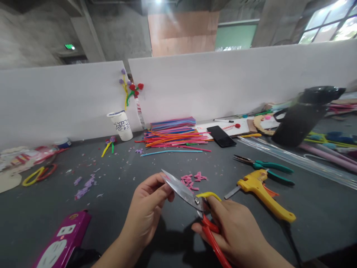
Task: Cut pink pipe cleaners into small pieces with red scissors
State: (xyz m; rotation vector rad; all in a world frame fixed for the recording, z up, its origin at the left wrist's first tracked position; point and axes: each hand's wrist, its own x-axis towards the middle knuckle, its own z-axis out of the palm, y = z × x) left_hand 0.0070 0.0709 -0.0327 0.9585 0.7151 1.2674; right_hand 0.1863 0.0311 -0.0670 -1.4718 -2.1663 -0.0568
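Note:
My right hand (234, 225) grips a pair of scissors (182, 190) with red and yellow handles. The blades point up and left, and their tips reach the fingers of my left hand (152, 199). Thumb and fingertips of that hand are pinched together beside the blade; a bit of pink shows there, but the blade and fingers hide what it belongs to. Just beyond the blades lies a small pile of short fuzzy pink pieces (199, 176) on the dark table (117, 208).
Behind lie pipe cleaners (173, 137) and a phone (221, 136). A yellow glue gun (259, 193), pliers (267, 167) and a dark jug (302, 117) stand or lie right. Left are a paper cup (122, 126), purple scraps (86, 188) and a power strip (64, 240).

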